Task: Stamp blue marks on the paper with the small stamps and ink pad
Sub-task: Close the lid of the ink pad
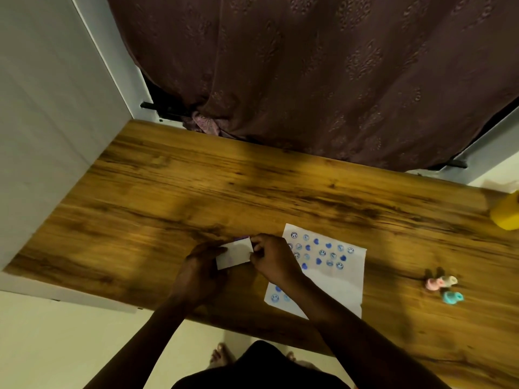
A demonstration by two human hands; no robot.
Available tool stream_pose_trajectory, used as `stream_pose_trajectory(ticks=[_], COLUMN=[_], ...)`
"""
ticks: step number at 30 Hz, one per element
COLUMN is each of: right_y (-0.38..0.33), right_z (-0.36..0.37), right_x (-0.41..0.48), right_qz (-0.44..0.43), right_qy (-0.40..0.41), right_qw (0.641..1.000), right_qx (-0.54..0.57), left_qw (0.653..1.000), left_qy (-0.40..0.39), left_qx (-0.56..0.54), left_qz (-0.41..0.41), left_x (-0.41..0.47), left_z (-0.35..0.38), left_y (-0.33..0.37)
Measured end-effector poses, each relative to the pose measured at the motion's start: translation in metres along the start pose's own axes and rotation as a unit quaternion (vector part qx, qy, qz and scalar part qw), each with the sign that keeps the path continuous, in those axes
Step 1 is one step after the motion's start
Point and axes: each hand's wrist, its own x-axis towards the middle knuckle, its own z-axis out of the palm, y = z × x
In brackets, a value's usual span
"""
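A white paper [334,279] covered with several blue smiley and heart marks lies on the wooden table [252,192]. Left of it, both my hands hold a small white flat case [234,252], likely the ink pad; a purple-blue edge shows at its far side. My left hand [200,272] grips its left end from below. My right hand [273,258] pinches its right edge, my forearm crossing the paper's lower left corner. Three small stamps lie at the right: a pink one [434,284], a cream one [450,280] and a teal one [452,297].
A yellow object [507,211] stands at the table's right edge. A brown patterned curtain [309,66] hangs behind the table, and a white wall panel [50,122] borders its left side. My bare feet show on the floor below the front edge.
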Motion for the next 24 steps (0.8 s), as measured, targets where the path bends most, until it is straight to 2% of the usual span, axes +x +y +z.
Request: stream_pose_trajectory(ticks=[17, 24], right_y=[0.003, 0.002], right_z=[0.002, 0.006], right_x=[0.006, 0.014], right_qz=[-0.017, -0.005], right_qy=[0.02, 0.023], right_qw=[1.0, 0.998], right_qx=[-0.015, -0.057], left_qw=[0.999, 0.998], left_qy=[-0.012, -0.021], left_qx=[0.036, 0.046], left_qz=[-0.024, -0.027], left_x=[0.008, 0.011], left_z=[-0.004, -0.005], left_y=[0.01, 0.013])
